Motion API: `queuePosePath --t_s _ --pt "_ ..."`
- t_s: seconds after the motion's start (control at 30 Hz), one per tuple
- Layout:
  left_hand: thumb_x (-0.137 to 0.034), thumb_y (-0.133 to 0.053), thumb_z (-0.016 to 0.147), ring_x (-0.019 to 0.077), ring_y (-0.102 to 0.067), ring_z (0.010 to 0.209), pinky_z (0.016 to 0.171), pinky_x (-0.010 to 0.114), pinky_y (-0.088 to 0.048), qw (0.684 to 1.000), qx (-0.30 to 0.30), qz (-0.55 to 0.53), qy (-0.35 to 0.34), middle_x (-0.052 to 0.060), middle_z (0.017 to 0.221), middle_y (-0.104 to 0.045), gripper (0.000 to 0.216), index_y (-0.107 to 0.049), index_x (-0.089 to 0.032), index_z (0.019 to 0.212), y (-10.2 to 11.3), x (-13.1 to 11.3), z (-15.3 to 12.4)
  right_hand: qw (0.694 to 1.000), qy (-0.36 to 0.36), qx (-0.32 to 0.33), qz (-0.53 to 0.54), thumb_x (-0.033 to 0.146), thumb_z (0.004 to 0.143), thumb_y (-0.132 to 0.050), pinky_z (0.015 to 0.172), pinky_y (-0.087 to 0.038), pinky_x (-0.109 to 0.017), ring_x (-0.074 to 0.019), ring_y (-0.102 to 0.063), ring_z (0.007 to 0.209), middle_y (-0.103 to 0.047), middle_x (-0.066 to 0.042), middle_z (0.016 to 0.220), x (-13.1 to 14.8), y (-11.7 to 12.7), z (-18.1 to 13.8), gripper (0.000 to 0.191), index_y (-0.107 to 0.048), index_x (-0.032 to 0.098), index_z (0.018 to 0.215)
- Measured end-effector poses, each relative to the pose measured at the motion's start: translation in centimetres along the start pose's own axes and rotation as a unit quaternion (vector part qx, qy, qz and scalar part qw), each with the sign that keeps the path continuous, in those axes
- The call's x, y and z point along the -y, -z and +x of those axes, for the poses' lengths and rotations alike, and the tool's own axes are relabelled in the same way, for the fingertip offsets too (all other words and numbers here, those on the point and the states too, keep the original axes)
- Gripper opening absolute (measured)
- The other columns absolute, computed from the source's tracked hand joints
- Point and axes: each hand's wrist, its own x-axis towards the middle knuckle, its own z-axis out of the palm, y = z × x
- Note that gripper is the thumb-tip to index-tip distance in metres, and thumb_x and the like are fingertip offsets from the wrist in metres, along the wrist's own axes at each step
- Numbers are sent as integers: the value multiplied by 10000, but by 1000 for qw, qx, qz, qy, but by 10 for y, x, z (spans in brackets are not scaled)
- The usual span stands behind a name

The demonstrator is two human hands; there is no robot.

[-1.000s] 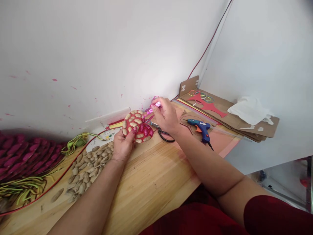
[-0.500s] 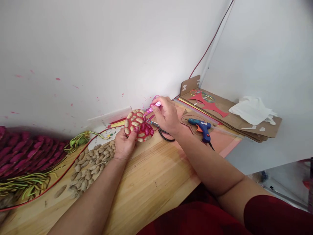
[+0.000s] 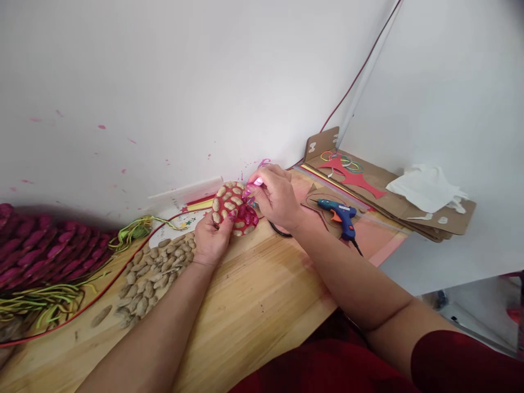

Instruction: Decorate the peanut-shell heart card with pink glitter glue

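Note:
My left hand [image 3: 213, 237] grips the lower left edge of a round red disc covered with peanuts [image 3: 227, 204], its thumb on the front. Most peanuts on it are bare tan; several at the lower right are coated shiny magenta. My right hand [image 3: 274, 196] is closed around a pink-and-white pen-like tool [image 3: 257, 182], whose tip is hidden by the fingers near the disc's right edge. Loose unpainted peanuts [image 3: 158, 270] lie in a pile beside my left forearm. Behind my right wrist, a black loop handle [image 3: 280, 232] shows in part.
A blue glue gun [image 3: 343, 215] lies right of my right arm. Cardboard sheets [image 3: 421, 221] at the right carry a white cloth [image 3: 426, 187] and red cut-outs [image 3: 354, 179]. Magenta peanut-covered pieces [image 3: 53, 248], yellow-green yarn [image 3: 133, 232] and a red cord [image 3: 108, 289] lie left.
My right hand has shifted slightly left and down with the pink tool, closer over the disc's right edge. The left hand still holds the disc. The view has moved a little.

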Motion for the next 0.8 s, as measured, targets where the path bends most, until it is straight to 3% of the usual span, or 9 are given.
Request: queuePosePath --t_s 0.17,0.8 --pt "-515 -742 777 220 -718 757 749 328 -584 1000 6 0 -5 61 868 -818 343 -785 -189 876 0 0 0 999 -11 -31 -2 303 1039 -512 991 -396 -415 -246 -616 1003 -737 -50 946 -2 0 1 153 -632 243 966" --pt "-492 -766 768 227 -731 758 723 324 -597 1000 7 -30 0 75 867 -821 320 -781 -187 867 -2 3 0 999 -17 -35 31 310 1035 -506 945 -421 -420 -247 -618 990 -732 -53 946 -7 0 2 156 -631 241 974"
